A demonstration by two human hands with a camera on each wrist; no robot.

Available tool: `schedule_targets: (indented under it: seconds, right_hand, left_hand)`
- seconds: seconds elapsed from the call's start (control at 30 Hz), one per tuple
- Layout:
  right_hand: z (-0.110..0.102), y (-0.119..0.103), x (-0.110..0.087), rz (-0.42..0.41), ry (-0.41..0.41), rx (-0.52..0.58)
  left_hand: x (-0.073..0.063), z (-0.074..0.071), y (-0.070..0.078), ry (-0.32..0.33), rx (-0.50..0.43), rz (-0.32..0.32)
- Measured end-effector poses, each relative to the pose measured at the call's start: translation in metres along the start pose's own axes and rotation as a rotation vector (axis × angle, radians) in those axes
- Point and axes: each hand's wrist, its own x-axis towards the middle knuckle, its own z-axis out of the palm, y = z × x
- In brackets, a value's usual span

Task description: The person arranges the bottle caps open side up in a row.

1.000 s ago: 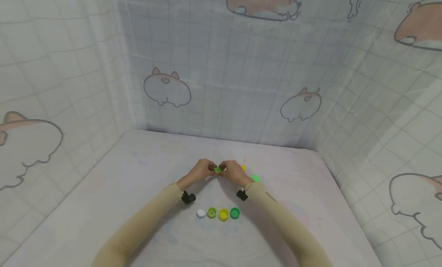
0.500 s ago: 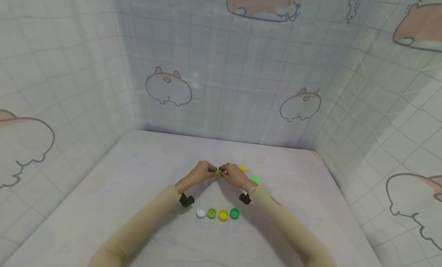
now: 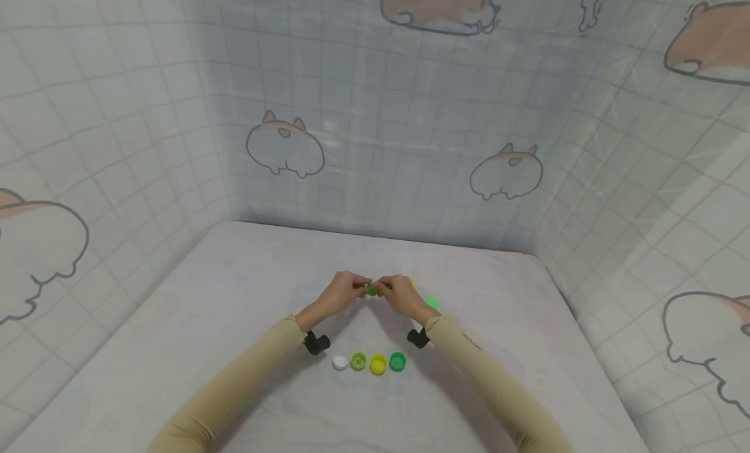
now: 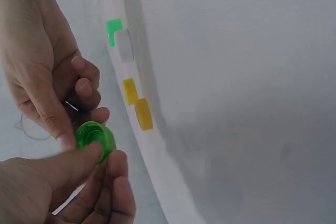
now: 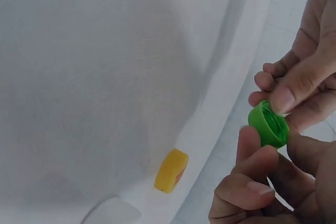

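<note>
A green bottle cap (image 3: 372, 289) is held up between both hands over the far middle of the table. My left hand (image 3: 340, 292) pinches it, with the thumb inside the hollow and fingers behind, as the left wrist view shows. From the other side my right hand (image 3: 403, 295) pinches the cap's edge between thumb and fingers. Threads show inside the green cap (image 5: 262, 129) in the right wrist view. Nearer the body lies a row of caps: white (image 3: 340, 362), light green (image 3: 359, 361), yellow (image 3: 377, 364) and dark green (image 3: 398, 362).
Past my right hand lie a yellow cap (image 3: 413, 284), mostly covered, and a bright green cap (image 3: 431, 303). The white cloth-covered table (image 3: 263, 375) is enclosed by curtains (image 3: 375, 199) with cartoon dogs. A small black camera sits on each wrist.
The green cap has turned between the fingers, and my right thumb has come across more of it. Both hands have shifted only slightly. The caps on the table have stayed put.
</note>
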Motion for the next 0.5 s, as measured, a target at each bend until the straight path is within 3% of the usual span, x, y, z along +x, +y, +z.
schedule_targets:
  seconds: [0.3,0.5]
  right_hand:
    - [-0.0017,0.0024,-0.0010,0.001,0.031,0.072]
    - [0.0004,0.0026,-0.0036,-0.018,0.023,0.101]
  left_hand:
    - [-0.0032,-0.0004,0.0009,-0.003,-0.055,0.026]
    - [-0.0028,-0.0035,-0.0007,0.001,-0.028,0.038]
